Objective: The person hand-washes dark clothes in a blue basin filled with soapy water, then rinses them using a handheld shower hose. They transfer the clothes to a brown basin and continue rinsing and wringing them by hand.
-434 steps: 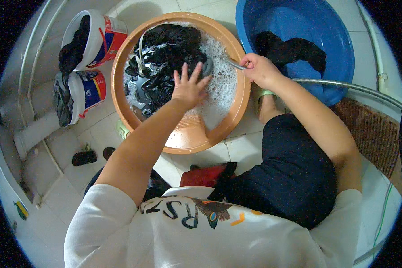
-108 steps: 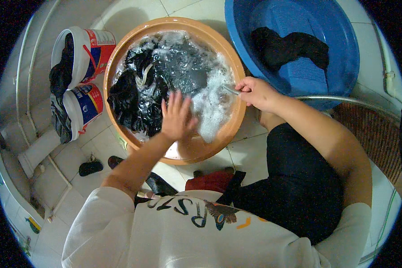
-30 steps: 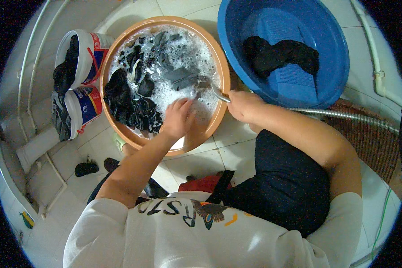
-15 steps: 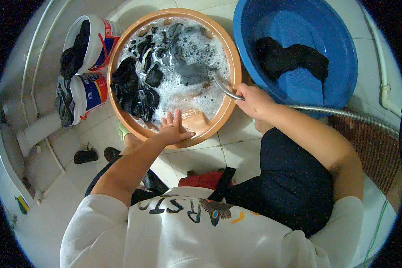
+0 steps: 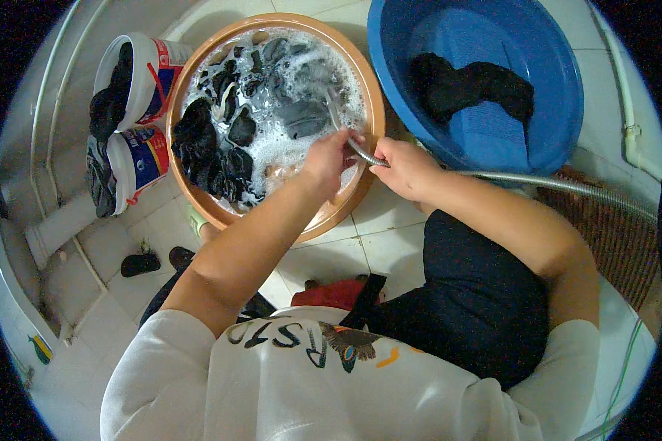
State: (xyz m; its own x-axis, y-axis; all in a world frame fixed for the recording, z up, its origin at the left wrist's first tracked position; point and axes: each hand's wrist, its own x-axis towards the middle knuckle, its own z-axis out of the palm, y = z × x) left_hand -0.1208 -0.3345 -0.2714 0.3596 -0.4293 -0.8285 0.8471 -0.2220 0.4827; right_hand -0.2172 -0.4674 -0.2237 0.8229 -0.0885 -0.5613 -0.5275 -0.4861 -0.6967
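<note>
A flexible metal shower hose [image 5: 493,176] runs in from the right to the orange-brown basin [image 5: 376,88]. Closed around it at the basin's right rim is my right hand [image 5: 407,169]. Just inside the rim, my left hand [image 5: 329,158] has its fingers wrapped about the hose near its outlet end, which points into the foam. Dark wet clothes [image 5: 198,143] are heaped on the basin's left side in soapy water [image 5: 279,151]. A grey cloth piece [image 5: 301,117] shows through the suds ahead of my left hand.
At the right stands a blue tub [image 5: 559,110] with a black garment [image 5: 478,84] inside. Two white buckets, one upper [image 5: 141,92] and one lower [image 5: 141,158], sit left of the basin with dark clothes hanging out. A dark slipper [image 5: 140,264] lies on the tiled floor.
My left hand has left the basin's near edge, moving right and away from me to grip the hose. The hose's outlet end has shifted slightly left and farther in.
</note>
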